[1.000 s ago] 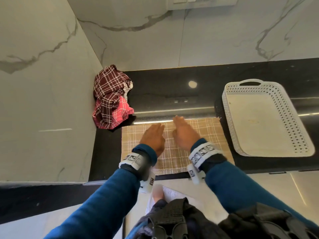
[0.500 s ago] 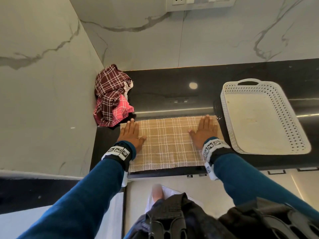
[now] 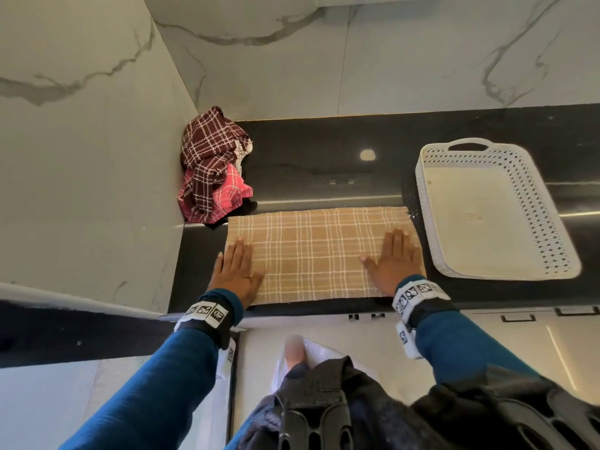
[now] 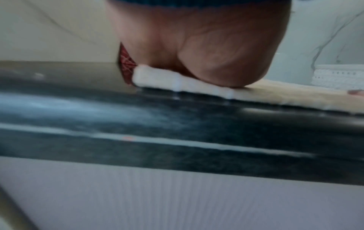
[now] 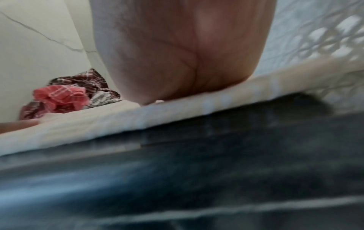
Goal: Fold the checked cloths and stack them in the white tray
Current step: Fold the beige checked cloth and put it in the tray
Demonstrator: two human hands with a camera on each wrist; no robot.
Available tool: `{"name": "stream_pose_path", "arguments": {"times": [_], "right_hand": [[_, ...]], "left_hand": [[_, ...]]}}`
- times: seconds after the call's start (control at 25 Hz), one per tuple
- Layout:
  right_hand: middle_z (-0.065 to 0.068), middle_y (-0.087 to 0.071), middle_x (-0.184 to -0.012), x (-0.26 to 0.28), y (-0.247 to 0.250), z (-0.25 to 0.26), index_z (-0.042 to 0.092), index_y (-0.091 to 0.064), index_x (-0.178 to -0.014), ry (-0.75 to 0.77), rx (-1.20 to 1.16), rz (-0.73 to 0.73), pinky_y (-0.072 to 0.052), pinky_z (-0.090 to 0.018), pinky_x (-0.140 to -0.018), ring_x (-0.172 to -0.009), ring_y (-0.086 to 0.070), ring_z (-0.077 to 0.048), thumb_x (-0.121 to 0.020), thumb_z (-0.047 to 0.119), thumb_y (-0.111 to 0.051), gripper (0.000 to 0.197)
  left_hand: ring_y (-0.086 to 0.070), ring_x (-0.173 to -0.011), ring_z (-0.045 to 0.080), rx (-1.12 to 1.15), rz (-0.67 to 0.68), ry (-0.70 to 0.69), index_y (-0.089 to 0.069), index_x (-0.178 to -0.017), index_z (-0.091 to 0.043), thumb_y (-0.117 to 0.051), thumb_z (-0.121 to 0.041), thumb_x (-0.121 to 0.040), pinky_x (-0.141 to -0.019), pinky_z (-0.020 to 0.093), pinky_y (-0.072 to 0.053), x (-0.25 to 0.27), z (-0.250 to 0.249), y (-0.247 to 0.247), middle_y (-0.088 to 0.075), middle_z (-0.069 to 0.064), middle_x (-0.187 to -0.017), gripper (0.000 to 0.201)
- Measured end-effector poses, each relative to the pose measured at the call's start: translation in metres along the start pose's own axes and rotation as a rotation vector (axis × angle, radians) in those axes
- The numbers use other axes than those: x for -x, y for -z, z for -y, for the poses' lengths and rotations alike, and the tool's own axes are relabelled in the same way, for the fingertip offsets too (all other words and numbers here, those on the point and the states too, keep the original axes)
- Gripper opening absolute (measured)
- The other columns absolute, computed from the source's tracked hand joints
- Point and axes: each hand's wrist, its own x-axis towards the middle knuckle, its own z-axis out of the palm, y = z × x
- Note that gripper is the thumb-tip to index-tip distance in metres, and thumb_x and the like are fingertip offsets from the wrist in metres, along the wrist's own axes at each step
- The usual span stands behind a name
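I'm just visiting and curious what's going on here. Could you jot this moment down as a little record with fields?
Surface: black counter in a marble-walled corner
Cloth in work: beige checked cloth, lying flat
Left hand: flat on the cloth's left end
Right hand: flat on its right end
Waiting: crumpled maroon cloth and pink cloth in the corner
White tray: right of the beige cloth, no cloth in it

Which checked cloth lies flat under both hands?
The beige checked cloth; the maroon cloth and pink cloth sit crumpled in the corner.
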Motion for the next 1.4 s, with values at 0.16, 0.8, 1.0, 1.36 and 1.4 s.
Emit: {"name": "stream_pose_path", "arguments": {"times": [0.16,0.8,1.0,1.36,1.4], "right_hand": [[-0.016,0.023,-0.164,0.023,0.005,0.044,0.007,0.016,-0.157,0.064,-0.047,-0.042,0.000,-0.054,-0.124,-0.153,0.016,-0.034,-0.101,0.054,-0.023,0.083],[-0.009,0.017,-0.167,0.058,-0.058,-0.046,0.009,0.013,-0.158,0.028,-0.109,-0.232,0.003,-0.050,-0.124,-0.154,0.014,-0.026,-0.100,0.060,-0.013,0.082],[-0.018,0.002,-0.167,0.067,-0.038,-0.015,0.002,-0.002,-0.158,-0.005,-0.127,-0.198,-0.005,-0.053,-0.124,-0.154,0.001,-0.034,-0.102,0.045,-0.032,0.077],[-0.016,-0.032,-0.151,-0.024,0.026,0.072,0.008,-0.028,-0.150,-0.108,-0.034,-0.139,-0.036,-0.053,-0.103,-0.130,-0.038,-0.036,-0.097,0.051,-0.038,0.069],[-0.015,-0.032,-0.152,-0.048,0.041,0.082,0.010,-0.028,-0.151,-0.099,-0.013,-0.130,-0.034,-0.054,-0.105,-0.131,-0.038,-0.036,-0.096,0.051,-0.039,0.069]], "left_hand": [[0.015,-0.152,0.022,0.050,-0.031,-0.069,0.009,-0.158,-0.019,-0.022,-0.051,-0.101,-0.124,0.045,0.003,0.010,-0.039,0.010,0.020,0.004,-0.164,0.072],[0.015,-0.152,0.024,0.098,-0.129,0.012,0.008,-0.158,-0.027,-0.016,-0.062,-0.100,-0.122,0.046,0.007,0.043,-0.013,-0.036,0.020,0.002,-0.165,0.072],[-0.011,-0.152,0.028,0.107,-0.131,0.051,-0.019,-0.155,-0.023,-0.038,-0.054,-0.099,-0.122,0.047,-0.011,0.042,-0.019,-0.008,-0.009,0.007,-0.165,0.067],[-0.053,-0.115,0.024,0.086,-0.081,0.066,-0.048,-0.135,-0.018,-0.046,-0.030,-0.098,-0.095,0.041,-0.050,-0.008,-0.005,0.042,-0.049,0.001,-0.133,0.039],[-0.055,-0.111,0.024,0.086,-0.039,0.072,-0.054,-0.129,-0.016,-0.047,-0.028,-0.097,-0.094,0.041,-0.051,-0.006,-0.010,0.042,-0.050,0.003,-0.128,0.035]]}}
